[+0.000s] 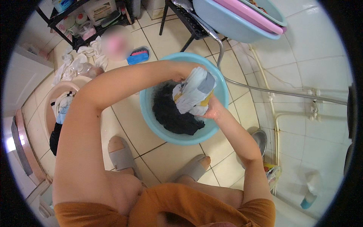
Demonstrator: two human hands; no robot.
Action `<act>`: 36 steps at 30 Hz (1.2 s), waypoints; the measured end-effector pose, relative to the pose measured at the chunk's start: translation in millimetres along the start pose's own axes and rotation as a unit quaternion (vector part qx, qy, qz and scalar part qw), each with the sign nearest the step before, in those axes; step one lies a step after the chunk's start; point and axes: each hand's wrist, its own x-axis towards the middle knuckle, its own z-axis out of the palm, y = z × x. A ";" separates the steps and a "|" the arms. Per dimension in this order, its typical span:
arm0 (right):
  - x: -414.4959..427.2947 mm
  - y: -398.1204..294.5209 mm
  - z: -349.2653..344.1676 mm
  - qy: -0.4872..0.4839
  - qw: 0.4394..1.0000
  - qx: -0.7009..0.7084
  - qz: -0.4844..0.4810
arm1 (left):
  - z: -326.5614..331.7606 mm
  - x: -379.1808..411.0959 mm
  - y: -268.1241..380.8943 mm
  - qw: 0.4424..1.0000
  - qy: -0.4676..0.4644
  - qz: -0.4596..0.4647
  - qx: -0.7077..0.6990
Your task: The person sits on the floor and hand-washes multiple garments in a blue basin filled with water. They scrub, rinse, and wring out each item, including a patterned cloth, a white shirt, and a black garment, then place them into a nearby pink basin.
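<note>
A bunched wet garment (190,90) in white, grey and yellow is held up over a light blue plastic basin (183,140). My left hand (185,70) grips its far end, with the fingers partly hidden behind the cloth. At the near right end, my right hand (212,109) is closed around the same bundle and looks wet. Below it, dark clothing (173,116) lies in water in the basin, with some froth along the edge.
A metal shower hose (255,87) runs from a black stool (195,29) to the right wall, past the basin. Stacked basins (235,21) rest on the stool. A pink tub (49,110) of clothes stands left; a blue scrubbing brush (138,56) lies beyond the basin.
</note>
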 end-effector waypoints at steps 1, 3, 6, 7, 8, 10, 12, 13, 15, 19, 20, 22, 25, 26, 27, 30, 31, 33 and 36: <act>0.9 0.2 -0.8 0.044 0.999 -0.022 -0.007 | -3.9 -1.5 3.0 1.000 0.000 -0.026 -0.016; 2.6 1.9 0.2 0.005 1.000 0.001 0.006 | -6.5 -3.5 6.4 0.996 0.022 -0.049 -0.065; 2.0 2.9 6.2 -0.014 1.000 0.008 0.006 | -7.0 -11.8 9.6 0.990 0.027 -0.013 -0.138; 1.2 2.5 8.8 -0.048 0.998 0.027 0.018 | -8.4 -17.9 10.7 0.990 -0.007 0.017 -0.141; -1.5 0.9 11.1 -0.048 0.999 -0.010 0.015 | -11.0 -25.3 12.3 0.987 -0.028 0.055 -0.151; -5.3 -2.6 15.1 -0.122 0.991 -0.043 0.038 | -13.8 -43.1 13.8 0.971 -0.055 0.092 -0.215; -6.8 -5.7 17.8 -0.089 0.993 -0.037 0.065 | -11.5 -53.7 15.7 0.959 -0.050 0.105 -0.260; -6.7 -6.7 18.8 -0.085 0.993 -0.038 0.079 | -8.3 -55.8 16.4 0.957 -0.036 0.097 -0.271; -3.5 -6.0 20.9 -0.109 0.990 -0.027 0.081 | 1.6 -55.0 16.9 0.977 0.005 0.101 -0.186; -0.7 1.4 29.2 -0.079 0.995 -0.062 0.027 | 24.7 -36.9 18.0 0.966 0.165 0.140 0.143; -3.3 3.5 33.3 -0.036 0.998 -0.057 -0.017 | 28.6 -35.7 18.7 0.963 0.190 0.139 0.134; -11.8 6.5 45.5 0.016 0.993 -0.066 -0.100 | 34.0 -36.8 22.7 0.955 0.236 0.167 0.069; -36.1 6.0 70.7 0.137 0.916 -0.145 -0.348 | 39.4 -39.6 38.1 0.924 0.273 0.245 -0.109; -42.3 6.6 80.4 0.145 0.877 -0.172 -0.425 | 41.4 -38.0 45.8 0.906 0.277 0.266 -0.177; -47.2 8.4 90.1 0.191 0.820 -0.192 -0.504 | 43.5 -36.0 53.6 0.887 0.279 0.275 -0.245; -54.6 9.5 118.4 0.246 0.599 -0.314 -0.695 | 43.8 -26.5 76.4 0.857 0.239 0.321 -0.324; -57.5 8.1 126.4 0.257 0.517 -0.361 -0.733 | 41.7 -23.7 82.1 0.849 0.213 0.338 -0.347; -64.8 4.7 139.2 0.194 0.320 -0.464 -0.803 | 36.3 -17.9 89.6 0.858 0.182 0.318 -0.361; -79.3 -3.3 152.6 0.119 0.115 -0.589 -0.791 | 26.8 -11.4 89.5 0.854 0.087 0.303 -0.413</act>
